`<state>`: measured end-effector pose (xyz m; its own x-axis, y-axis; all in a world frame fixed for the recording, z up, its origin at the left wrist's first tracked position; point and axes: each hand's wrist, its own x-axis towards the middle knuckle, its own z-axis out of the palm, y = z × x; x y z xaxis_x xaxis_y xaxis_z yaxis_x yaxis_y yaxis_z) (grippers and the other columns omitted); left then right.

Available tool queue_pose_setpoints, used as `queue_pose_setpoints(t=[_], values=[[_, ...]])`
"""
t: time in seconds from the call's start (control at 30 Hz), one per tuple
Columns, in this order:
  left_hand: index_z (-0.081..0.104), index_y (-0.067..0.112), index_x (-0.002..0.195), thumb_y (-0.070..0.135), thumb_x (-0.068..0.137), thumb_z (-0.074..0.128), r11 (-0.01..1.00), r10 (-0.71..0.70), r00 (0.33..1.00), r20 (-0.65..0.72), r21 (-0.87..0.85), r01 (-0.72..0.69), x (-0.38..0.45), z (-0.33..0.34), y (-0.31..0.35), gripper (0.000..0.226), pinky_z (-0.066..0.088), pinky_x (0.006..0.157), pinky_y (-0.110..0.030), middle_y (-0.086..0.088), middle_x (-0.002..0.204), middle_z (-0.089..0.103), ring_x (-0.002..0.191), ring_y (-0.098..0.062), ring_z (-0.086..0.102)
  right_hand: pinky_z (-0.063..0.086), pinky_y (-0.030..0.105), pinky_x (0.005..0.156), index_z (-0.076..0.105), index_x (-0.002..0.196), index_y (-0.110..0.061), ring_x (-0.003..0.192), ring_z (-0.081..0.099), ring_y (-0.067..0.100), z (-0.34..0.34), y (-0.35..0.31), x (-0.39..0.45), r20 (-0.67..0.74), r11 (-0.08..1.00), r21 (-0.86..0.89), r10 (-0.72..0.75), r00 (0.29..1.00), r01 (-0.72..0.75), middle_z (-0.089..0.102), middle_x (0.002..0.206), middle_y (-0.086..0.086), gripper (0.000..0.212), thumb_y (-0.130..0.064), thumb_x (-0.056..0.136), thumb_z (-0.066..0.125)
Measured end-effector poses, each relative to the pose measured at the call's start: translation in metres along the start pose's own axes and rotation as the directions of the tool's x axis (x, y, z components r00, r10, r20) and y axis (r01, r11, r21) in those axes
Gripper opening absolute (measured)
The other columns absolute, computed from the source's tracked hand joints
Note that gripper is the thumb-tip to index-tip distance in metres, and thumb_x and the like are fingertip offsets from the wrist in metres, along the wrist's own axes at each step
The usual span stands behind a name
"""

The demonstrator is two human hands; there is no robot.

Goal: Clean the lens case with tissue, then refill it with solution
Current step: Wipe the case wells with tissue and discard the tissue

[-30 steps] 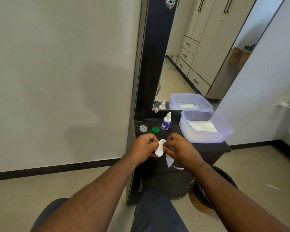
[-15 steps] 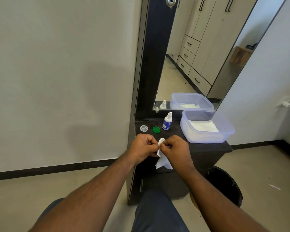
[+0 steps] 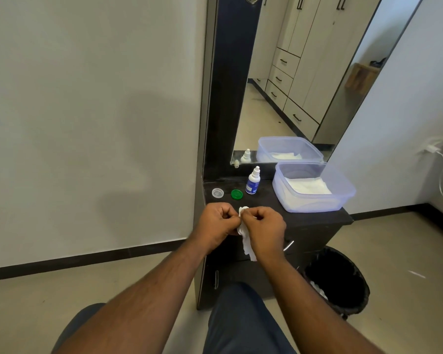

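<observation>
Wiping continues: left hand (image 3: 216, 221) apparently grips the lens case (image 3: 243, 210), right hand (image 3: 265, 227) pinching tissue (image 3: 247, 241) against it; solution bottle (image 3: 253, 181) stands beyond, nearer the right.

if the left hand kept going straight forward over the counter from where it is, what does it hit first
Probably the clear cap or the green cap, which lie on the dark counter just beyond the left hand. Which one comes first is hard to tell, as depth is unclear in this view.
</observation>
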<state>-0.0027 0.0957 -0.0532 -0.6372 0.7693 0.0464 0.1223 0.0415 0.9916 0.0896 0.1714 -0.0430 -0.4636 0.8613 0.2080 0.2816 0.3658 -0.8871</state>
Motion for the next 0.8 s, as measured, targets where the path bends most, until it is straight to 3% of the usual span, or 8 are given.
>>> queue_pose_setpoints(t=[0.1, 0.17, 0.3, 0.43, 0.6, 0.7, 0.73, 0.8], values=[[0.065, -0.003, 0.077, -0.002, 0.083, 0.064, 1.0, -0.008, 1.0, -0.007, 0.006, 0.008, 0.001, 0.0, 0.0, 0.006, 0.06, 0.064, -0.032, -0.015, 0.072, 0.066, 0.065, -0.019, 0.066, 0.042, 0.008, 0.066, 0.071, 0.077, -0.006, 0.072, 0.057, 0.008, -0.015, 0.016, 0.007, 0.167, 0.908, -0.192, -0.344, 0.924, 0.372, 0.062, 0.079, 0.002, 0.007, -0.01, 0.083, 0.07], [0.065, 0.0, 0.075, -0.002, 0.082, 0.063, 1.0, -0.015, 1.0, -0.001, 0.004, 0.015, 0.001, 0.0, 0.0, 0.008, 0.06, 0.065, -0.034, -0.015, 0.072, 0.066, 0.065, -0.019, 0.065, 0.048, 0.022, 0.07, 0.072, 0.082, -0.003, 0.077, 0.058, 0.015, -0.026, 0.018, 0.017, 0.365, 0.788, -0.286, -0.436, 0.823, 0.545, 0.063, 0.086, 0.009, 0.009, -0.01, 0.085, 0.068], [0.064, 0.008, 0.073, 0.0, 0.082, 0.064, 0.998, -0.068, 0.998, 0.007, -0.008, 0.069, 0.002, -0.001, 0.004, 0.012, 0.058, 0.062, -0.028, -0.006, 0.074, 0.067, 0.07, -0.015, 0.067, 0.055, 0.032, 0.067, 0.073, 0.085, -0.002, 0.075, 0.065, 0.023, -0.04, 0.012, 0.038, 0.633, 0.441, -0.304, -0.569, 0.525, 0.844, 0.067, 0.09, 0.014, 0.012, -0.008, 0.075, 0.077], [0.063, 0.007, 0.082, 0.006, 0.087, 0.063, 0.991, -0.115, 0.992, 0.044, 0.08, 0.111, 0.005, -0.004, 0.008, 0.005, 0.054, 0.056, -0.017, -0.003, 0.084, 0.067, 0.075, -0.012, 0.067, 0.056, 0.027, 0.064, 0.072, 0.087, -0.008, 0.076, 0.065, 0.02, -0.049, 0.008, 0.052, 0.815, 0.143, -0.236, -0.51, 0.276, 0.961, 0.068, 0.092, 0.011, 0.033, -0.012, 0.059, 0.089], [0.062, 0.003, 0.087, 0.004, 0.088, 0.06, 0.98, -0.176, 0.973, 0.148, 0.123, 0.158, 0.006, -0.004, 0.016, 0.003, 0.048, 0.05, -0.011, -0.003, 0.081, 0.064, 0.067, -0.009, 0.064, 0.055, 0.025, 0.054, 0.072, 0.092, -0.005, 0.077, 0.065, 0.021, -0.065, -0.007, 0.061, 0.919, -0.072, -0.112, -0.387, 0.076, 0.991, 0.067, 0.094, 0.012, 0.041, -0.01, 0.056, 0.089], [0.064, 0.005, 0.081, 0.003, 0.085, 0.06, 0.978, -0.179, 0.965, 0.191, 0.143, 0.153, 0.008, -0.006, 0.016, 0.006, 0.049, 0.052, -0.014, -0.004, 0.078, 0.064, 0.066, -0.009, 0.063, 0.055, 0.025, 0.054, 0.072, 0.09, -0.005, 0.076, 0.065, 0.022, -0.073, -0.013, 0.063, 0.93, -0.126, -0.061, -0.368, 0.01, 0.99, 0.068, 0.094, 0.012, 0.039, -0.01, 0.056, 0.089], [0.064, 0.006, 0.078, 0.002, 0.084, 0.06, 0.978, -0.178, 0.964, 0.198, 0.141, 0.152, 0.008, -0.007, 0.017, 0.008, 0.049, 0.053, -0.015, -0.004, 0.076, 0.064, 0.066, -0.009, 0.063, 0.056, 0.025, 0.055, 0.072, 0.09, -0.004, 0.078, 0.066, 0.022, -0.075, -0.014, 0.064, 0.929, -0.114, -0.078, -0.368, 0.03, 0.99, 0.068, 0.095, 0.013, 0.041, -0.009, 0.054, 0.09], [0.063, 0.009, 0.073, 0.002, 0.083, 0.061, 0.979, -0.173, 0.966, 0.193, 0.141, 0.148, 0.008, -0.007, 0.016, 0.013, 0.049, 0.054, -0.018, -0.003, 0.074, 0.064, 0.066, -0.01, 0.062, 0.057, 0.026, 0.063, 0.073, 0.091, -0.004, 0.082, 0.068, 0.023, -0.079, -0.016, 0.066, 0.9, -0.031, -0.181, -0.408, 0.153, 0.983, 0.069, 0.097, 0.014, 0.046, -0.008, 0.05, 0.092]])
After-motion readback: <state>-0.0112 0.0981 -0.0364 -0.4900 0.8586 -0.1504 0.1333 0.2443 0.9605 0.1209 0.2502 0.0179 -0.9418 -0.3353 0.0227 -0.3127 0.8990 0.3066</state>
